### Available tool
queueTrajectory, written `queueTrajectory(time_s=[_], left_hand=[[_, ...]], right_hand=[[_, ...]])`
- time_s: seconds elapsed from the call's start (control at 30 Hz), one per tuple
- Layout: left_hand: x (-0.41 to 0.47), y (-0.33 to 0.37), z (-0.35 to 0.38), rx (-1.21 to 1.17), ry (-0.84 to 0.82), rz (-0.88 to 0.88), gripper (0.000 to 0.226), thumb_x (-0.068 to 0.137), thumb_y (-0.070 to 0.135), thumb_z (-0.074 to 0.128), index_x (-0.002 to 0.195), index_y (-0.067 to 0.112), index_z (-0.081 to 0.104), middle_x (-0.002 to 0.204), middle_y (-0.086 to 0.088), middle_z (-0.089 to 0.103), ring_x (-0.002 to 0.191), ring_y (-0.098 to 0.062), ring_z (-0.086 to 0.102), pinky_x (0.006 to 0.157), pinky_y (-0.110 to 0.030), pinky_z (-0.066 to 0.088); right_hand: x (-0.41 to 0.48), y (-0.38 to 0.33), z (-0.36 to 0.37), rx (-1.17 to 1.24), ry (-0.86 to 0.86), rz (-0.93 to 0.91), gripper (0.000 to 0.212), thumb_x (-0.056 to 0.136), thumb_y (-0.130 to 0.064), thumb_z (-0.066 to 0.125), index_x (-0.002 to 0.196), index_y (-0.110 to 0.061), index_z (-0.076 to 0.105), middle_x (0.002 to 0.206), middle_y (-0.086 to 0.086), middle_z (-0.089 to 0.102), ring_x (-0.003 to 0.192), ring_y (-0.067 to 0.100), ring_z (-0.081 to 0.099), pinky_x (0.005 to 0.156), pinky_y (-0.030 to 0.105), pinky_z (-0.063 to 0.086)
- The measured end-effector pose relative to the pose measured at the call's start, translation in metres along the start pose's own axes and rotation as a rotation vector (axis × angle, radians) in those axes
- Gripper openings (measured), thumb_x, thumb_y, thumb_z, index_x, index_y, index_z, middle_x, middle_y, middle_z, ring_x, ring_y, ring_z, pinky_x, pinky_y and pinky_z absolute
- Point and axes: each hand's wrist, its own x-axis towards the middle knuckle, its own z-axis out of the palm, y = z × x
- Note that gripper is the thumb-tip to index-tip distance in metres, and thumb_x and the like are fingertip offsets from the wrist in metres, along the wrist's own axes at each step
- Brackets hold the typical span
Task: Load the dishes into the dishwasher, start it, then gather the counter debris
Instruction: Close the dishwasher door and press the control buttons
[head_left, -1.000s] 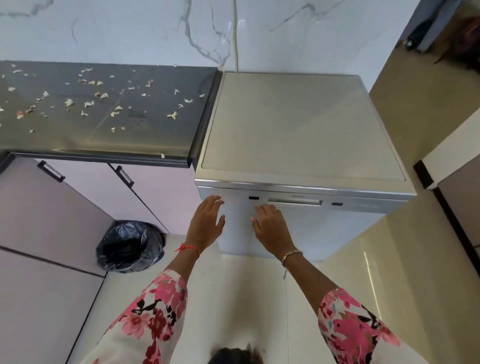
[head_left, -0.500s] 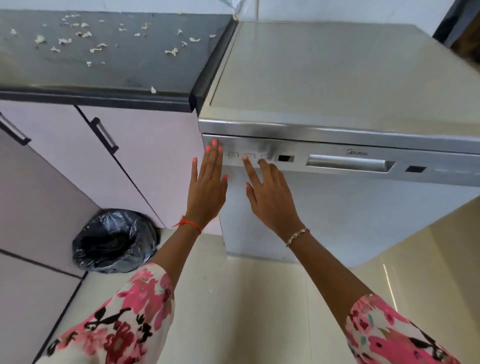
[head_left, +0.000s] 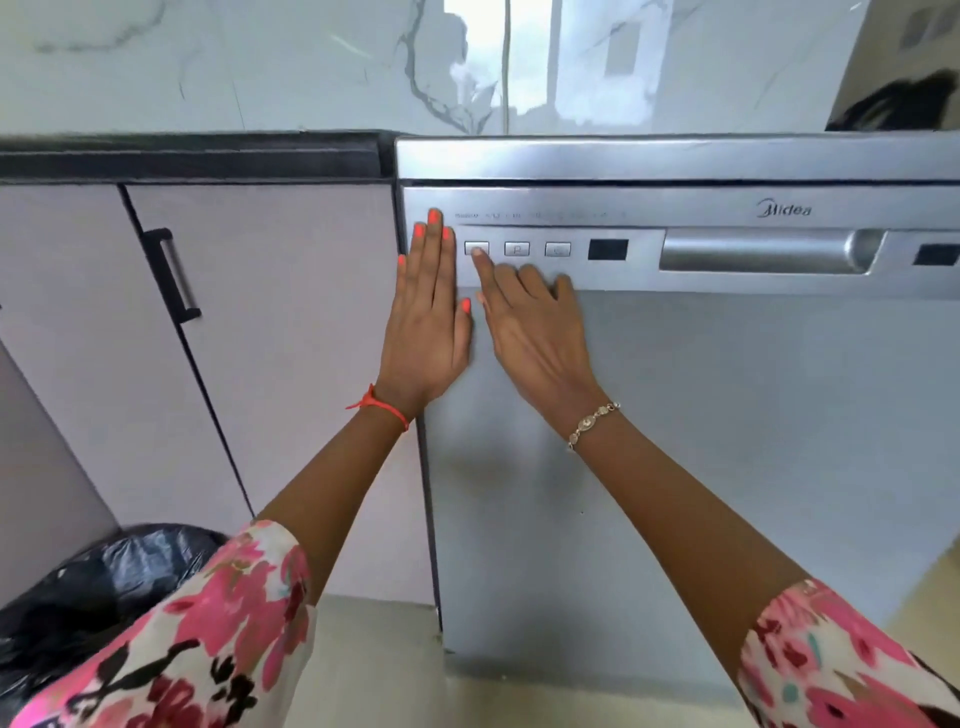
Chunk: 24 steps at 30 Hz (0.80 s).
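Midea, reads the panel of the dishwasher (head_left: 727, 441), P on the second button (head_left: 517, 249) — door closed, just right of the cabinet (head_left: 291, 322). Now the left hand (head_left: 426, 322) lies flat, fingers straight, at the panel's left edge; the right hand (head_left: 535, 338) has its index tip on the first button (head_left: 476, 248), other fingers loosely curled.

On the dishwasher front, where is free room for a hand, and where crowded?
Free: the plain door panel below the control strip, right of the right hand. Crowded: the strip's left end, with the left hand flat and the right forefinger on the first button.
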Motion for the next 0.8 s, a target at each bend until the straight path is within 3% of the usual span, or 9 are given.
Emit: queueTrajectory(time_s=[0.13,0.27,0.43,0.53,0.67,0.8], left_hand=[[-0.001,-0.003,0.002,-0.014,0.036,0.043,0.058,0.095,0.014,0.035,0.146,0.0,0.01,0.155,-0.018,0.008,0.143,-0.015,-0.003,0.117,-0.028,-0.005],[-0.002,-0.004,0.005,-0.009,0.052,0.059,0.058,0.095,0.015,0.034,0.146,0.001,0.01,0.155,-0.016,0.007,0.143,-0.016,-0.003,0.118,-0.029,-0.004],[-0.002,-0.001,0.008,0.035,0.082,0.029,0.061,0.093,0.014,0.035,0.147,0.003,0.008,0.156,-0.012,0.006,0.143,-0.013,-0.005,0.117,-0.027,-0.006],[-0.002,-0.001,0.013,0.068,0.101,0.024,0.063,0.09,0.015,0.033,0.147,0.003,0.009,0.156,-0.012,0.006,0.144,-0.015,-0.004,0.118,-0.03,-0.004],[-0.001,-0.003,0.022,0.079,0.155,0.034,0.064,0.086,0.012,0.034,0.146,0.001,0.012,0.155,-0.013,0.008,0.144,-0.02,0.001,0.119,-0.036,0.004],[-0.001,-0.005,0.026,0.066,0.19,0.052,0.065,0.085,0.011,0.034,0.145,0.0,0.013,0.155,-0.013,0.008,0.144,-0.021,0.002,0.119,-0.038,0.006]], right_hand=[[0.001,-0.009,0.0,-0.002,0.054,0.006,0.05,0.084,-0.01,0.028,0.124,-0.006,0.058,0.087,-0.002,0.065,0.075,0.017,0.061,0.065,0.028,0.048],[0.002,-0.014,-0.001,-0.007,0.099,0.016,0.047,0.084,-0.011,0.031,0.121,-0.005,0.06,0.087,-0.002,0.065,0.073,0.016,0.061,0.062,0.026,0.045],[-0.004,-0.01,0.001,0.007,0.084,0.0,0.046,0.09,-0.013,0.032,0.132,-0.004,0.049,0.089,-0.001,0.061,0.077,0.018,0.057,0.064,0.029,0.043],[-0.016,0.002,0.011,-0.009,0.102,-0.074,0.047,0.093,-0.015,0.043,0.138,-0.004,0.041,0.098,0.001,0.059,0.086,0.019,0.051,0.073,0.028,0.038],[-0.041,0.019,0.028,-0.029,0.191,-0.183,0.041,0.095,-0.015,0.039,0.133,-0.003,0.047,0.122,0.007,0.058,0.112,0.023,0.043,0.092,0.032,0.034],[-0.052,0.034,0.039,-0.042,0.239,-0.235,0.042,0.095,-0.019,0.041,0.136,-0.008,0.046,0.136,0.005,0.052,0.127,0.02,0.04,0.101,0.03,0.033]])
